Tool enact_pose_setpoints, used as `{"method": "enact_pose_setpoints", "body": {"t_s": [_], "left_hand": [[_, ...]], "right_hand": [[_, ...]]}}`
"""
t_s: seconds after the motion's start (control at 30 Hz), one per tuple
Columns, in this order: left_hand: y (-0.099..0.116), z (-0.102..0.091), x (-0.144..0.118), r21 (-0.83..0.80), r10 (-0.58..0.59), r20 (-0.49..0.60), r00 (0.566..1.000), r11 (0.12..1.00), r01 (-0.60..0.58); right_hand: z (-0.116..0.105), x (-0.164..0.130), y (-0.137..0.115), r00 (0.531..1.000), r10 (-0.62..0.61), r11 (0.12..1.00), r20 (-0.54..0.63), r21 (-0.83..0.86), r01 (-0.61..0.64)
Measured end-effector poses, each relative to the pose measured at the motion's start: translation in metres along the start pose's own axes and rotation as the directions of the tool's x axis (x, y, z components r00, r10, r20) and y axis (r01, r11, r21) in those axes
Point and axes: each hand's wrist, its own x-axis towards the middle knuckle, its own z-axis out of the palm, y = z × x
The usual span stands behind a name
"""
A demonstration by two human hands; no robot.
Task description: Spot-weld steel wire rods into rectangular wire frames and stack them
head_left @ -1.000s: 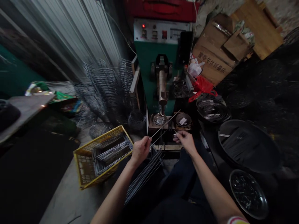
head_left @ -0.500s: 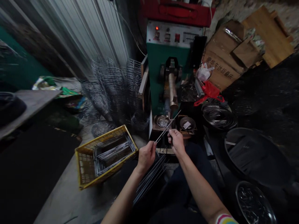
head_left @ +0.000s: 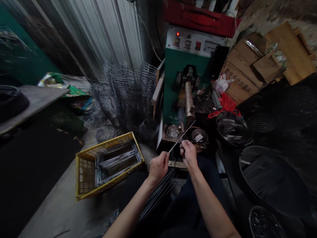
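Note:
My left hand (head_left: 158, 167) is closed on the near end of a thin metal rod (head_left: 177, 142). The rod slants up and to the right, its far part at the tip of the green machine (head_left: 170, 76). My right hand (head_left: 189, 154) is pinched just to the right of the rod; what its fingers hold, if anything, is too small to make out. Above the hands is the machine's metal arm (head_left: 189, 99). A round dish of small shiny pieces (head_left: 173, 131) sits left of the tip, and a dark dish with a pale piece (head_left: 199, 137) sits right of it.
A yellow crate (head_left: 79, 175) with bent wire frames stands at the left. Behind it rise stacks of wire rings (head_left: 123, 89). More rods (head_left: 158, 195) lie below my forearms. At the right are a large dark basin (head_left: 247, 150), a bowl of metal pieces (head_left: 266, 224) and a cardboard box (head_left: 237, 72).
The camera view has shifted, so the machine appears further right and slightly lower. Both hands keep nearly the same pose, and the rod is still in my left hand at the machine tip.

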Motion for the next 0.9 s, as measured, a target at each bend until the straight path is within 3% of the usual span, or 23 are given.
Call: {"method": "enact_pose_setpoints", "body": {"t_s": [0.9], "left_hand": [[0.002, 0.014, 0.020, -0.073, -0.030, -0.024, 0.999, 0.997, 0.028]], "right_hand": [[-0.004, 0.026, -0.009, 1.000, -0.013, 0.999, 0.021, 0.034, 0.012]]}}
